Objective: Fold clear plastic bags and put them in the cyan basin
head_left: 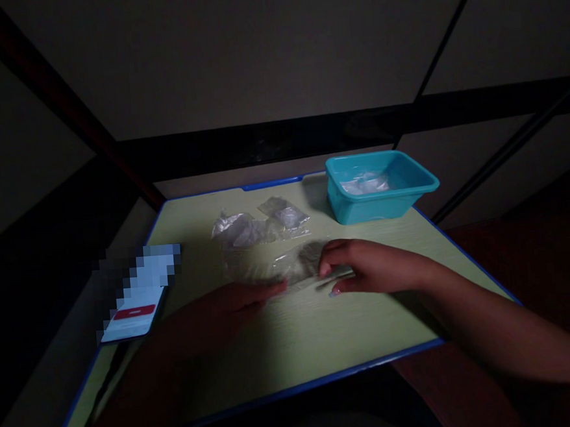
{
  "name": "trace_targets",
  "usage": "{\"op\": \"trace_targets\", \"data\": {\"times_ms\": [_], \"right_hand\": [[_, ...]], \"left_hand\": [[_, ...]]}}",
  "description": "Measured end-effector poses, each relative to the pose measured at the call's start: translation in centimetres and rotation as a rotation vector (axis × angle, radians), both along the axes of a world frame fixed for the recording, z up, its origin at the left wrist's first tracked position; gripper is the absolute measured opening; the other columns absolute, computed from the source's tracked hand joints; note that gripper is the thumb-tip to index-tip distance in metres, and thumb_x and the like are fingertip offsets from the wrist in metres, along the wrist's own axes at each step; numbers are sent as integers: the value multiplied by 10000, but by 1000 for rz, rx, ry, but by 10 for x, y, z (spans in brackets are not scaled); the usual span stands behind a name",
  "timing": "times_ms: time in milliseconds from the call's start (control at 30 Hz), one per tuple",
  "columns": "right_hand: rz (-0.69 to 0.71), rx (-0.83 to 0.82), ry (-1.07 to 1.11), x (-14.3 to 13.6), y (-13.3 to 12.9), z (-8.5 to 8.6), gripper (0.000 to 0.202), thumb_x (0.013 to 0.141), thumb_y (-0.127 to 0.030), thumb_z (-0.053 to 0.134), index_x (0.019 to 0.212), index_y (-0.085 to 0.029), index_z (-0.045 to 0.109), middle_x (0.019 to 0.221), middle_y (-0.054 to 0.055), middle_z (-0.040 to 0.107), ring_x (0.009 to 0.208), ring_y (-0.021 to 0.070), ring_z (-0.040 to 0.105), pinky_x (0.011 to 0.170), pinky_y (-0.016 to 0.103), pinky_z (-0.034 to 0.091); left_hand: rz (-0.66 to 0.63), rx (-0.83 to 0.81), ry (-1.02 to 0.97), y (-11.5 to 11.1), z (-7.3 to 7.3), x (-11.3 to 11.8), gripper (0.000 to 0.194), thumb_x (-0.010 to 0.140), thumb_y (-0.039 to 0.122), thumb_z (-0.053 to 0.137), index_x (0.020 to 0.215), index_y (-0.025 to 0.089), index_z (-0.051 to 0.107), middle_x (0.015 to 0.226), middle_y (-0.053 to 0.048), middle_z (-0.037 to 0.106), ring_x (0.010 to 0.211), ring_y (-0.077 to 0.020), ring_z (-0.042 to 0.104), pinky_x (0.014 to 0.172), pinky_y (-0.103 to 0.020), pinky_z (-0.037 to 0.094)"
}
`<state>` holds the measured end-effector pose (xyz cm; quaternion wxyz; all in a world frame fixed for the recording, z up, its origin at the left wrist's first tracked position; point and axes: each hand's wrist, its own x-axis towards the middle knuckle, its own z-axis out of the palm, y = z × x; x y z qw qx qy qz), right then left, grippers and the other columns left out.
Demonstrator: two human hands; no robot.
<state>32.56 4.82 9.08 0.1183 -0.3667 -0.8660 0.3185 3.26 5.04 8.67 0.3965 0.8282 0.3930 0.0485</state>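
Note:
A clear plastic bag [288, 262] lies flattened on the pale yellow-green tabletop [294, 343], its near edge towards me. My left hand [245, 297] is closed on the near left edge of this bag, fingers stretched along it. On the right, my right hand [366, 263] has bent fingers, with the thumb apart from the index finger. Its index fingertip touches the bag's near edge. Just beyond are two crumpled clear plastic bags, one on the left [242, 229] and one on the right [285, 213]; their contents are hard to make out in the dim light.
A turquoise plastic basket [382, 205] stands at the table's back right corner with clear plastic packaging [365, 183] inside. A lit phone [137, 302] lies at the left edge. Dark panelled walls [255, 59] rise behind the table, whose rim is blue [373, 363].

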Motion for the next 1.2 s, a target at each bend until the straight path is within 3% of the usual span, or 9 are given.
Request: {"op": "trace_targets", "data": {"times_ms": [67, 300, 533, 667, 833, 900, 1033, 1100, 1200], "right_hand": [[-33, -53, -18, 4, 5, -1, 35, 832, -158, 626, 860, -152, 646, 846, 35, 657, 773, 151, 601, 698, 256, 436], [-169, -252, 61, 4, 16, -16, 130, 856, -155, 492, 748, -160, 563, 654, -1, 611, 609, 135, 598, 609, 254, 430], [-393, -214, 125, 4, 25, -31, 240, 837, -328, 584, 672, -154, 568, 536, -39, 526, 505, 95, 463, 527, 239, 355], [-330, -324, 155, 10, 27, -27, 289, 777, -409, 666, 698, -141, 591, 586, -32, 549, 559, 97, 477, 549, 239, 371], [-215, -381, 223, 11, 26, -23, 234, 748, -355, 702, 751, -144, 604, 689, -20, 583, 648, 111, 521, 634, 255, 407], [-169, -409, 277, 8, 24, -22, 231, 758, -348, 699, 757, -143, 595, 731, -12, 589, 690, 117, 533, 670, 264, 416], [-78, -472, 393, 4, 20, -22, 261, 768, -366, 705, 770, -153, 555, 803, -4, 592, 763, 124, 543, 720, 276, 424], [-85, -464, 410, 4, 20, -23, 263, 791, -378, 686, 784, -156, 545, 787, -11, 582, 735, 117, 534, 687, 266, 418], [-153, -451, 398, 5, 21, -26, 266, 822, -396, 645, 783, -158, 532, 751, -5, 596, 705, 121, 551, 651, 263, 418]], "left_hand": [[6, -12, -6, 4, 3, -1, 395, 897, 376, 457, 1245, 307, 630, 1324, 4, 613, 1228, -235, 565, 1062, -394, 406], [131, 35, -37, 23, -6, -2, 407, 873, 448, 473, 1149, 241, 689, 1177, -40, 704, 1093, -256, 633, 976, -373, 451], [347, 31, 52, 32, -7, -1, 225, 787, 368, 555, 835, 196, 691, 840, -37, 723, 778, -225, 649, 697, -314, 465], [402, 70, 72, 34, -5, -1, 209, 776, 364, 538, 700, 191, 626, 692, -25, 660, 669, -196, 599, 633, -300, 416], [305, -35, 7, 31, -10, 1, 377, 741, 523, 610, 891, 180, 648, 708, 1, 606, 672, -193, 567, 608, -295, 411], [247, 12, 3, 28, -14, 4, 414, 689, 522, 670, 948, 199, 653, 763, 5, 598, 715, -197, 565, 636, -298, 422], [74, 217, -57, 25, -20, 10, 245, 734, 447, 646, 805, 213, 643, 920, -38, 622, 906, -221, 554, 819, -328, 435], [10, 223, -94, 23, -19, 11, 225, 784, 434, 597, 772, 211, 622, 978, -53, 634, 963, -224, 547, 874, -332, 428], [23, 129, -93, 20, -16, 11, 241, 837, 438, 546, 851, 207, 616, 1017, -54, 650, 945, -218, 575, 857, -333, 442]]}}
